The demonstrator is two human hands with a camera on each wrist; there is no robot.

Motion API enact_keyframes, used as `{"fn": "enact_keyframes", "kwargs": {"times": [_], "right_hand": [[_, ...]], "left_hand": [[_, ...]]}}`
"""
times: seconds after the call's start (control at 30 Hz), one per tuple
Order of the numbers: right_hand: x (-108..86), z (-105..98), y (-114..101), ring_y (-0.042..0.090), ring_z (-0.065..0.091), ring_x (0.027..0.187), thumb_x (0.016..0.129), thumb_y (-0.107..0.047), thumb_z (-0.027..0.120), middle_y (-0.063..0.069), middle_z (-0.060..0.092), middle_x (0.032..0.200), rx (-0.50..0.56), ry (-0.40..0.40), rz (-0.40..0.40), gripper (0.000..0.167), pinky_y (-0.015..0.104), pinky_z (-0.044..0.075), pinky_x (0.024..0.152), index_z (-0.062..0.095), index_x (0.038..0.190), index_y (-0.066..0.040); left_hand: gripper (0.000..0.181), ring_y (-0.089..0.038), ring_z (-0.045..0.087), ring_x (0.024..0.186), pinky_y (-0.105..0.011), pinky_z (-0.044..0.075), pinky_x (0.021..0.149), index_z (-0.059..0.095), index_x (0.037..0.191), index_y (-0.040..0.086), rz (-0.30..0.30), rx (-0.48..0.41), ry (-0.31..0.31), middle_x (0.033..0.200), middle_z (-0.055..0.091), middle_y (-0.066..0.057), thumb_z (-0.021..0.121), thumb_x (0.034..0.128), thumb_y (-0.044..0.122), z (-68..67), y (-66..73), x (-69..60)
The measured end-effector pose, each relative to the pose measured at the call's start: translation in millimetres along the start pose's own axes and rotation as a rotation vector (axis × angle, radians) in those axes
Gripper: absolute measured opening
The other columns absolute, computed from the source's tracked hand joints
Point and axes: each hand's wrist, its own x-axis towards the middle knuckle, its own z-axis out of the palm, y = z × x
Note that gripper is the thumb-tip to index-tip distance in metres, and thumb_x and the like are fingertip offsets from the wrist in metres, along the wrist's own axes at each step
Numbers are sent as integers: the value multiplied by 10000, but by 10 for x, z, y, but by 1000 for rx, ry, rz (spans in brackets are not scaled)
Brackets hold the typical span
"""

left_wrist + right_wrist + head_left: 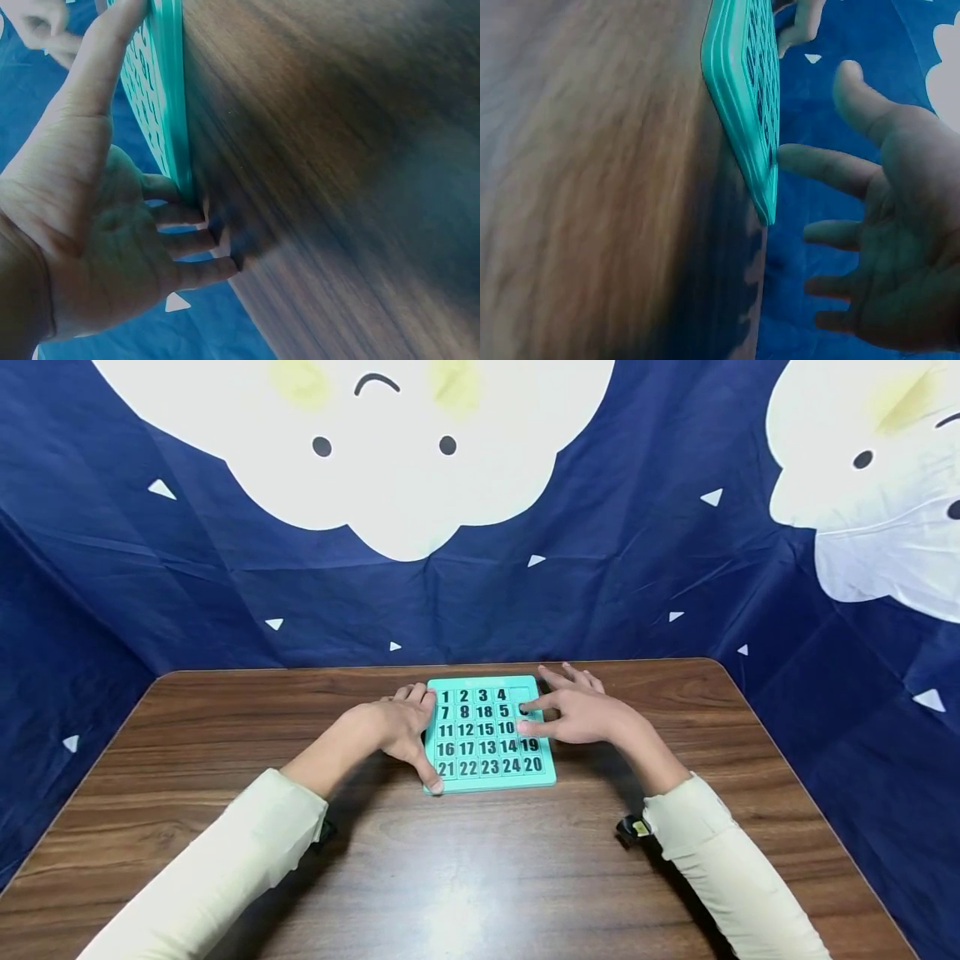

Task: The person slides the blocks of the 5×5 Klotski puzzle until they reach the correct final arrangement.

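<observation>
A turquoise number board [491, 788] with black-numbered square tiles lies flat near the table's back edge; its top right cell holds no tile. My left hand [397, 727] spans the board's left side, thumb on the lower left corner and fingers at the upper left edge; in the left wrist view this hand [112, 225] has its fingers extended. From the right, my right hand [585, 712] reaches over the board, index finger on the tile below that cell, hiding its number, thumb over the row beneath. The right wrist view shows this hand [907, 225] with fingers spread, beside the board [739, 97].
The brown wooden table [450, 868] reaches back to a dark blue cloth [465, 602] with white clouds and small triangles. Both forearms come in from the front in pale sleeves, a small dark device [632, 829] at the right wrist.
</observation>
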Motion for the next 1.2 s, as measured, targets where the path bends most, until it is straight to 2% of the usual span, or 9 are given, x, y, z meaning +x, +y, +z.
{"fn": "enact_keyframes", "kwargs": {"times": [0.13,0.27,0.47,0.6,0.73,0.83,1.0,1.2], "right_hand": [[4,9,6,560,-33,1754,1080,-714,613,189,83,1909,-29,-3,35,689,794,-34,1378,569,1673,-366],[73,54,-43,572,-23,1749,1109,-690,575,202,67,1908,-48,42,10,689,792,-24,1382,520,1707,-352],[42,107,-132,551,-10,1756,1103,-686,596,152,72,1917,-14,-3,-73,621,803,-22,1377,598,1648,-388],[-7,64,-100,548,-2,1758,1105,-664,611,163,135,1907,-23,22,-23,552,788,-20,1384,682,1574,-381],[3,16,-74,555,4,1756,1101,-648,630,184,191,1893,-33,66,4,510,788,-9,1380,782,1466,-326],[52,33,-115,546,8,1759,1096,-638,645,177,188,1895,-15,80,-41,510,795,-8,1379,799,1446,-300],[141,132,-258,533,-6,1764,1097,-660,630,146,125,1911,-7,42,-126,548,805,-3,1377,712,1549,-361],[107,71,-272,536,-22,1763,1092,-683,621,139,133,1912,-63,9,-55,526,787,-14,1385,713,1534,-413]], "left_hand": [[1655,-513,216,1707,-673,312,1373,128,1768,-42,0,4,11,1789,203,-308,949,650,862,-8,-9,-13],[1645,-516,223,1702,-675,321,1369,141,1761,-38,3,7,14,1776,219,-308,948,648,864,-11,-14,-3],[1614,-511,255,1683,-665,353,1350,173,1748,-32,12,19,10,1746,252,-303,940,652,872,-6,-6,9],[1595,-514,221,1701,-667,340,1357,175,1748,-18,10,14,5,1759,230,-304,935,664,870,-1,-8,25],[1567,-509,212,1707,-658,342,1359,201,1731,-7,11,13,1,1756,230,-297,931,663,877,1,-11,35],[1555,-503,215,1706,-651,347,1357,213,1722,-2,10,13,-3,1752,234,-291,932,661,879,-4,-9,34],[1552,-496,225,1702,-647,350,1355,206,1731,-3,5,13,-8,1757,232,-289,934,671,866,-12,-5,31],[1564,-500,201,1712,-652,343,1358,180,1742,-4,10,9,-3,1774,207,-294,934,679,860,-3,-12,23]]}}
